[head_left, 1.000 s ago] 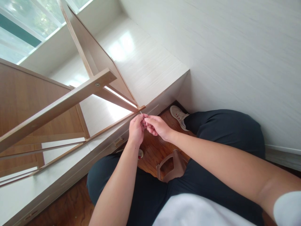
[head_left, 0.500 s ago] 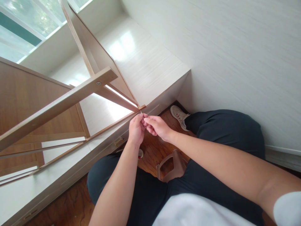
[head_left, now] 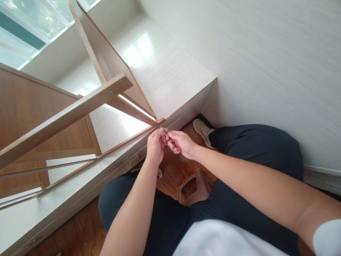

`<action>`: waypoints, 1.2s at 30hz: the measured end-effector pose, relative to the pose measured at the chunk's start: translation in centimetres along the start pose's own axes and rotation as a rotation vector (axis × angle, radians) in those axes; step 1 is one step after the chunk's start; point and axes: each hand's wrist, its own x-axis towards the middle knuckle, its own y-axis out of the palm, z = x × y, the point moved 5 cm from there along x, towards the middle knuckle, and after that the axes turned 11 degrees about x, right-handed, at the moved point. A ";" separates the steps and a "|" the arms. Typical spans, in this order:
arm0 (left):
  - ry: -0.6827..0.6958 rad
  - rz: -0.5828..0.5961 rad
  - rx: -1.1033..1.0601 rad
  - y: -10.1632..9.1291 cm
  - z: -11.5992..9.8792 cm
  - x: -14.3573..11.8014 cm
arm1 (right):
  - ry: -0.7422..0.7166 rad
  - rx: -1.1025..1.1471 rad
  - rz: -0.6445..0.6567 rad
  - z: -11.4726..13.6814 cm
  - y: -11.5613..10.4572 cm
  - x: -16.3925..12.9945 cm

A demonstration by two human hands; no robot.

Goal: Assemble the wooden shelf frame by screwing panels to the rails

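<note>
A small, thin, bent metal hex key [head_left: 164, 133] sits between my hands, its tip by the end of a long wooden rail [head_left: 130, 133]. My right hand [head_left: 183, 144] pinches one end of it. My left hand [head_left: 155, 145] is closed around the other part, close to the rail's end; its inner fingers are partly hidden. The rail belongs to a wooden frame lying on a pale ledge, with slanting panels [head_left: 53, 117] and a loose-ended wooden bar [head_left: 80, 110] that has a round metal fitting [head_left: 110, 92] near its end.
Below the ledge [head_left: 165, 81] are drawer fronts with a small brass handle [head_left: 135, 160]. A brown plastic stool [head_left: 201, 188] stands between my legs on the wooden floor [head_left: 170, 174]. A roll of tape [head_left: 159, 173] is partly hidden behind my left forearm. A pale wall [head_left: 266, 71] rises at right.
My right hand has shifted slightly to the right, and more of the hex key shows between my fingers. The wooden frame stays in place.
</note>
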 end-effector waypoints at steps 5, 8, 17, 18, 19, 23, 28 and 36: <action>0.024 0.015 0.004 0.2 0.1 -0.1 | -0.041 -0.055 -0.006 0.2 -0.2 -0.1; 0.030 0.010 -0.002 0.2 0.1 -0.1 | -0.094 -0.114 -0.004 0.3 0.0 0.0; 0.038 -0.024 -0.024 0.2 0.2 0.0 | -0.227 -0.324 0.008 0.9 0.4 -0.1; 0.038 -0.026 -0.027 0.2 0.2 0.0 | -0.239 -0.335 0.005 0.9 0.4 -0.1; 0.038 -0.028 -0.031 0.3 0.2 0.0 | -0.250 -0.347 0.002 0.9 0.3 -0.1; 0.041 -0.052 -0.030 0.2 0.3 -0.1 | -0.303 -0.404 0.005 0.9 0.3 -0.1; 0.036 -0.055 -0.008 0.4 0.0 -0.2 | -0.335 -0.445 0.003 0.9 0.3 -0.1; 0.043 -0.005 -0.001 0.9 -0.6 -0.4 | -0.347 -0.447 0.009 0.8 0.3 0.1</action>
